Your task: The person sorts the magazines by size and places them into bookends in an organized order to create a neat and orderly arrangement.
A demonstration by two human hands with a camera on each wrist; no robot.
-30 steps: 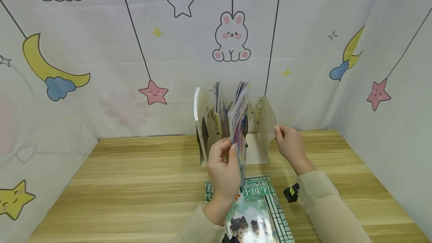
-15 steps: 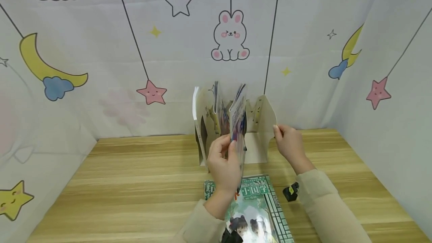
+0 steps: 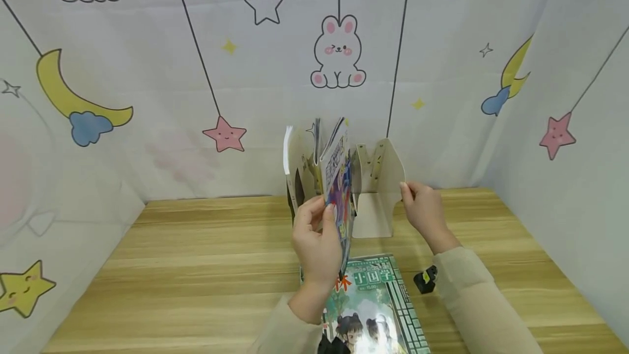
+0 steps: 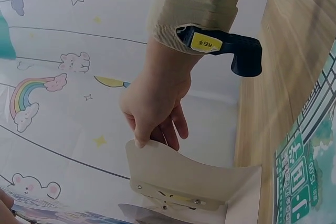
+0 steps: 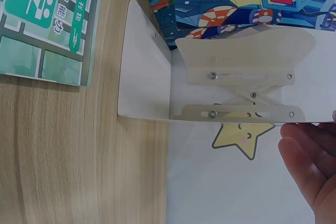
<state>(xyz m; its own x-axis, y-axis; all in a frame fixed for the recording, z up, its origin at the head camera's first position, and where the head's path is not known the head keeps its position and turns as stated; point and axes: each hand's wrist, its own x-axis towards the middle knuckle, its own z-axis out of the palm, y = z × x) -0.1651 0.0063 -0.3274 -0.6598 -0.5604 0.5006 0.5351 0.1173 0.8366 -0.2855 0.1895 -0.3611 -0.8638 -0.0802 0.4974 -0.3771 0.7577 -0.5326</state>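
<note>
A cream-coloured expandable book rack [image 3: 374, 217] stands at the back of the table. My left hand [image 3: 316, 250] pinches the near edge of an upright, colourful magazine [image 3: 339, 184] inside it. On the right, my right hand [image 3: 425, 212] grips the outer edge of the rack's end panel between thumb and fingers. That panel [image 5: 247, 59], with its riveted sliding bars, shows in the right wrist view beside the blue magazine cover [image 5: 231, 3]. Other thin booklets [image 3: 316, 149] stand upright to the left. The lower part of the rack behind my left hand is hidden.
A green-covered magazine [image 3: 373, 299] lies flat on the wooden table [image 3: 196, 266] in front of the rack. A black wrist camera [image 3: 425, 280] is beside my right sleeve. Behind the table hangs a white printed cloth [image 3: 275, 70].
My left hand has shifted left with the magazine, turning its colourful cover more into view. More of the rack's base shows on the right. My right hand keeps its grip on the end panel.
</note>
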